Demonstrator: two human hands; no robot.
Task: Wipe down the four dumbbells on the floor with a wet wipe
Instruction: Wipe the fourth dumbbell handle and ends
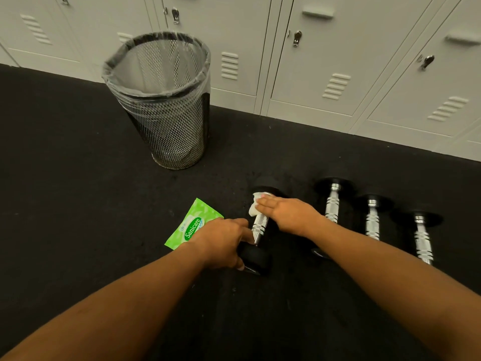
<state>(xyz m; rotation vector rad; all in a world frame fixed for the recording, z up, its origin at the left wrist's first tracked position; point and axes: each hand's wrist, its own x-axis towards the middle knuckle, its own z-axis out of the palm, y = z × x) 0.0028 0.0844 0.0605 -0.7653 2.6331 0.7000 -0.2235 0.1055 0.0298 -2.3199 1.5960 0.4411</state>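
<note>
Several black dumbbells with chrome handles lie in a row on the black floor. My left hand (223,242) grips the near end of the leftmost dumbbell (260,226). Over the far part of its handle, my right hand (287,214) presses a crumpled white wet wipe (256,204) against the metal. The second dumbbell (332,204), third dumbbell (372,217) and fourth dumbbell (423,238) lie to the right, untouched; my right forearm hides the second one's near end.
A green Sanicare wipe pack (194,222) lies on the floor just left of my left hand. A wire-mesh waste bin (161,100) with a clear liner stands behind it. Grey lockers (338,61) line the back wall.
</note>
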